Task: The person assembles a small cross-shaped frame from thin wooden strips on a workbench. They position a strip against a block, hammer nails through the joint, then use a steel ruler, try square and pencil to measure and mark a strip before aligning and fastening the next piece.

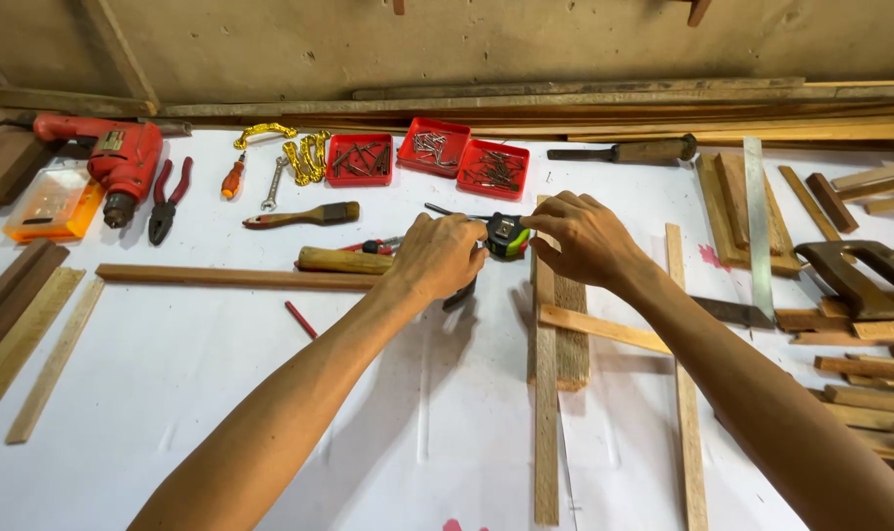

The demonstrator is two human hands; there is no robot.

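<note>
My left hand [437,258] and my right hand [584,236] meet over a black, green and yellow tape measure [507,236] above the white work table [221,393]. My right fingers pinch the tape measure's case from the right. My left hand curls beside it on the left, and what it grips is hidden under the fingers. Below my right hand lie wooden strips [546,393] in a rough frame, with a cross strip [604,329] laid over them. A wooden-handled tool [344,261] lies just left of my left hand.
Three red trays of nails [359,159] sit at the back, beside a red drill [117,157], pliers [167,202], a brush [304,215] and a chisel [634,151]. A metal ruler [757,226], a hand saw [860,280] and wood offcuts [860,393] crowd the right. Long slats [24,334] lie left.
</note>
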